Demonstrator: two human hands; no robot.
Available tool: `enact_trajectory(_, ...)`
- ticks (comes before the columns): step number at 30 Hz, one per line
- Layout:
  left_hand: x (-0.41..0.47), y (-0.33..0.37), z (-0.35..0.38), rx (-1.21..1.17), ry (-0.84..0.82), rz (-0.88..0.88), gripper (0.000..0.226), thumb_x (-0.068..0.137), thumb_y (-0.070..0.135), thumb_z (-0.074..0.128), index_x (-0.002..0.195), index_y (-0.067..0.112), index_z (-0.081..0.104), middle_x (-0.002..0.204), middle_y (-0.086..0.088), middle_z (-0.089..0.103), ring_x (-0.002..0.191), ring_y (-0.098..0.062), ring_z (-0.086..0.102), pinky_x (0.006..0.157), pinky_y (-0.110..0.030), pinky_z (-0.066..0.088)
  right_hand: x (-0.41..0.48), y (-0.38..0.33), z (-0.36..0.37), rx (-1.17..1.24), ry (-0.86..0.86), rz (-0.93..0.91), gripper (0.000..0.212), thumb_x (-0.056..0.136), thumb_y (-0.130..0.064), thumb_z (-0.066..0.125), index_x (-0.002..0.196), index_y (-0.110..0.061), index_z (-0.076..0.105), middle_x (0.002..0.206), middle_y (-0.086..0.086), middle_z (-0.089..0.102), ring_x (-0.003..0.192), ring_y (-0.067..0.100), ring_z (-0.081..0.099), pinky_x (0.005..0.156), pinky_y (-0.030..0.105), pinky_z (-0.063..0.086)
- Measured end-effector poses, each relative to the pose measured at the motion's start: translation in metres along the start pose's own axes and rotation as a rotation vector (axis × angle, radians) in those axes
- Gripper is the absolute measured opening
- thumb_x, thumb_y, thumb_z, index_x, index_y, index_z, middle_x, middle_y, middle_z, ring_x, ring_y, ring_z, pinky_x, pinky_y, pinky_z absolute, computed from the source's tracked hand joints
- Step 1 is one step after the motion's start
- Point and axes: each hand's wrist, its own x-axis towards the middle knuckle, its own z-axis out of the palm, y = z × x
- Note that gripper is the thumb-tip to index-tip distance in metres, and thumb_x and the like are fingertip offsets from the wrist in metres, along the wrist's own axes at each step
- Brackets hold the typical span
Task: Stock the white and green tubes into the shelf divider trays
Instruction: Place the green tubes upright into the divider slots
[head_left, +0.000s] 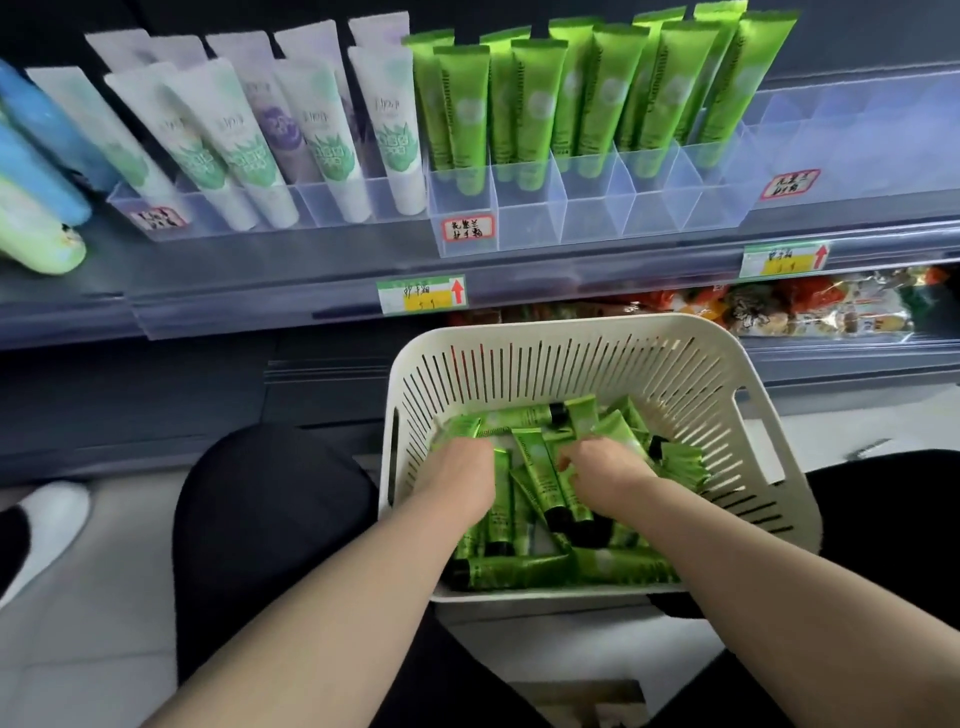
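While both hands are down in the basket (571, 332), the head view shows a job that looks roughly half done. Up beyond the knuckles, on the shelf, the white tubes (332, 124) stand in their clear tray (171, 208) off to the left hand's side. No white tubes show among the stock under the fingers, so that part seems finished. Straight above the hands, the standing green tubes (566, 93) fill the back compartments of the divider tray (587, 213), while the front compartments nearest the person hold nothing. A good heap of loose green tubes (524, 566) lies in the basket, under both palms, between them and back toward the wrists. My guess is that many trips up to the shelf are left.

The left hand (460, 475) is pushed knuckles-up into the heap, its fingers curled down and buried among the tubes. Whether they have closed round anything cannot be told, because the fingertips are hidden. The right hand (605, 470) sits just beside it with a few tubes lying between the two. Its fingers are bent inward over a tube that runs back under the palm, and it seems to be grasping that one, though the hold is partly hidden.
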Motion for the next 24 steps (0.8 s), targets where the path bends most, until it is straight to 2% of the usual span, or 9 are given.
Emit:
enact_trajectory(3,0.004,0.002,0.006,0.037,-0.007,0.023,0.022,0.091,-0.003,0.048,0.107,0.008,0.059,0.083,-0.003,0.055,0.072,-0.018,0.058,0.06,-0.031,0.05,0.014,-0.007,0.004,0.005,-0.016,0.014,0.041,0.086,-0.003,0.05,0.122,-0.022,0.055,0.121,0.006,0.058,0.106,0.025,0.056,0.084,0.037,0.052)
enact_trajectory(6,0.008,-0.002,0.007,0.038,-0.013,0.014,0.026,0.092,-0.003,0.044,0.11,0.008,0.059,0.083,-0.003,0.055,0.073,-0.019,0.058,0.059,-0.033,0.048,0.026,-0.014,0.013,0.022,-0.041,0.024,0.042,0.086,-0.012,0.06,0.126,-0.022,0.05,0.124,0.006,0.055,0.111,0.026,0.053,0.088,0.04,0.049)
enact_trajectory(9,0.01,-0.005,0.006,0.032,-0.052,-0.022,0.026,0.092,-0.002,0.047,0.112,0.008,0.06,0.089,-0.004,0.058,0.077,-0.021,0.059,0.066,-0.036,0.053,0.038,-0.017,0.015,-0.03,-0.081,0.035,0.072,0.08,-0.022,0.072,0.141,-0.023,0.034,0.141,0.008,0.042,0.129,0.029,0.039,0.102,0.044,0.041)
enact_trajectory(12,0.01,-0.002,0.005,0.06,-0.109,-0.052,0.026,0.089,-0.006,0.048,0.109,0.007,0.059,0.093,-0.007,0.057,0.081,-0.025,0.057,0.068,-0.038,0.05,0.048,-0.02,0.005,-0.108,-0.197,-0.011,0.108,0.071,-0.032,0.081,0.152,-0.024,0.01,0.155,0.007,0.022,0.142,0.032,0.018,0.111,0.049,0.026)
enact_trajectory(14,0.01,0.0,0.005,0.065,-0.137,-0.058,0.028,0.088,-0.008,0.046,0.109,0.007,0.057,0.099,-0.01,0.058,0.087,-0.028,0.058,0.066,-0.038,0.045,0.053,-0.023,0.001,-0.132,-0.254,-0.034,0.116,0.067,-0.034,0.084,0.152,-0.024,0.005,0.156,0.008,0.017,0.143,0.033,0.013,0.112,0.051,0.024)
enact_trajectory(17,0.013,-0.002,0.005,0.042,-0.112,-0.066,0.03,0.087,-0.008,0.048,0.111,0.006,0.057,0.106,-0.011,0.059,0.094,-0.029,0.056,0.072,-0.039,0.049,0.06,-0.027,-0.001,-0.163,-0.276,-0.03,0.122,0.062,-0.035,0.086,0.152,-0.023,0.005,0.155,0.01,0.016,0.143,0.035,0.013,0.111,0.052,0.026)
enact_trajectory(20,0.018,-0.006,0.009,0.016,-0.068,-0.073,0.038,0.086,-0.004,0.053,0.124,0.003,0.052,0.124,-0.016,0.053,0.121,-0.034,0.046,0.095,-0.043,0.048,0.059,-0.027,-0.002,-0.254,-0.331,-0.037,0.125,0.056,-0.041,0.088,0.151,-0.018,0.012,0.152,0.01,0.018,0.14,0.034,0.018,0.111,0.051,0.029)
enact_trajectory(22,0.021,-0.007,0.013,0.008,-0.074,-0.082,0.045,0.086,-0.002,0.056,0.13,0.002,0.048,0.13,-0.016,0.05,0.124,-0.033,0.043,0.101,-0.042,0.045,0.052,-0.027,0.002,-0.326,-0.35,-0.052,0.123,0.05,-0.047,0.089,0.149,-0.016,0.021,0.145,0.009,0.023,0.135,0.032,0.024,0.108,0.05,0.032)
enact_trajectory(24,0.025,-0.009,0.018,0.016,-0.084,-0.079,0.049,0.085,-0.001,0.058,0.132,0.001,0.045,0.131,-0.016,0.049,0.122,-0.032,0.044,0.102,-0.041,0.044,0.044,-0.027,0.006,-0.348,-0.298,-0.055,0.12,0.047,-0.05,0.089,0.144,-0.017,0.026,0.139,0.009,0.027,0.131,0.031,0.028,0.107,0.048,0.032)
